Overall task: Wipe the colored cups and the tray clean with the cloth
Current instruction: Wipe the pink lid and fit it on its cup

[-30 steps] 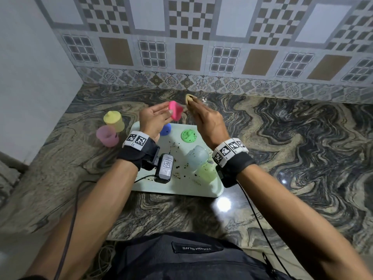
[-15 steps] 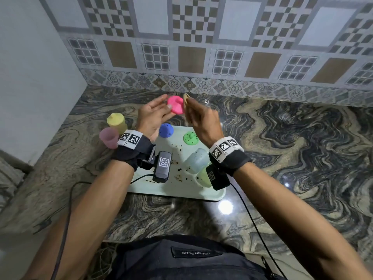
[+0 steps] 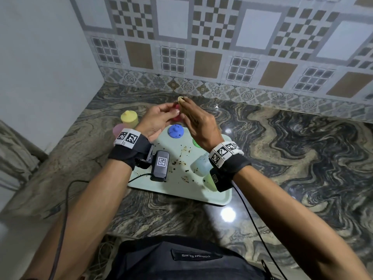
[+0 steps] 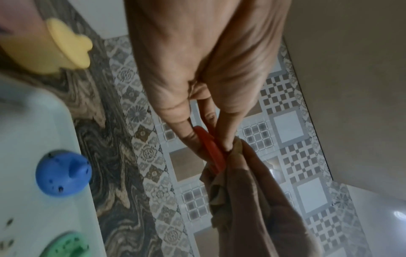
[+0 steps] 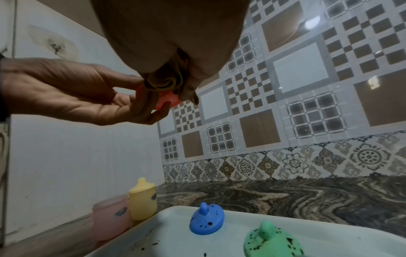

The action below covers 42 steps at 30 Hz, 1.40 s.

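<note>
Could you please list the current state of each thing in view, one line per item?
Pink lid: held up, pinched by left hand.
Cloth: bunched in right hand, pressed on the pink lid.
Blue lid: on tray, speckled.
Green lid: on tray, speckled.
Tray: dirty.
Yellow cup: upright, lidded, off tray.

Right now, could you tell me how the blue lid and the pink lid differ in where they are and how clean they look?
The blue lid rests on the tray, spout up; the pink lid is held in the air by the left hand, above the tray's far end. The blue lid is untouched and dotted with dark specks; the pink lid has the cloth pressed on it by the right hand and shows no specks. Both are round.
</note>
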{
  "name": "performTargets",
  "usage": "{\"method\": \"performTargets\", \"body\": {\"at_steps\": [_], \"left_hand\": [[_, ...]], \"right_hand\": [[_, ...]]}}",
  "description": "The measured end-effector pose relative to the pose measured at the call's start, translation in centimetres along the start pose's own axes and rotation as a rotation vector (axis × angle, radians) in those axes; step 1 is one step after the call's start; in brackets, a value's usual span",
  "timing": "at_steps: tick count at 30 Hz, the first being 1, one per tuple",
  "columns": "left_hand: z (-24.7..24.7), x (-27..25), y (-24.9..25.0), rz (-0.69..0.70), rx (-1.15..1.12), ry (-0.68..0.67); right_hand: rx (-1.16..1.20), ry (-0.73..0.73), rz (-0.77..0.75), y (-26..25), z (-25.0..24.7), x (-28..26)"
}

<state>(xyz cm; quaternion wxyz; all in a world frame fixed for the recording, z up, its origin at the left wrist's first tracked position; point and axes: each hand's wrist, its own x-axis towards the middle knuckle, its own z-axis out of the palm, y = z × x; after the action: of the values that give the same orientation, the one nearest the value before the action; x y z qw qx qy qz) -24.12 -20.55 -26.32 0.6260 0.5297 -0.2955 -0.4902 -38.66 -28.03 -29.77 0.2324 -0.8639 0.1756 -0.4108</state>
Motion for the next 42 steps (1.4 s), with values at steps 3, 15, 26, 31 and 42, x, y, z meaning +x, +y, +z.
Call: {"method": "performTargets", "body": {"at_steps": [3,15,26,31,42], "left_hand": [[-0.8,-0.5,0.5,0.041,0.074,0.072],[-6.5,-2.5,0.8,0.264,0.472,0.443],[-15.1,-2.9,-3.4,0.142,0.654,0.867],[-15.6,-1.1,-4.4,0.124,0.618,0.879],[-16.4,2.4,-6.0,0.042,0.623,0.847]], "right_hand": [[0.028,-0.014,-0.024,-0.2,0.8,0.4],[0.055,-0.083,-0.034,-2.0,4.1,2.5],[0.065,-0.175,-0.015,-2.6,6.5,3.5],[0.054,-0.201,-0.006,-2.9,6.9,3.1],[0.028,-0.204,0.09,-0.9,5.5,3.2]]}}
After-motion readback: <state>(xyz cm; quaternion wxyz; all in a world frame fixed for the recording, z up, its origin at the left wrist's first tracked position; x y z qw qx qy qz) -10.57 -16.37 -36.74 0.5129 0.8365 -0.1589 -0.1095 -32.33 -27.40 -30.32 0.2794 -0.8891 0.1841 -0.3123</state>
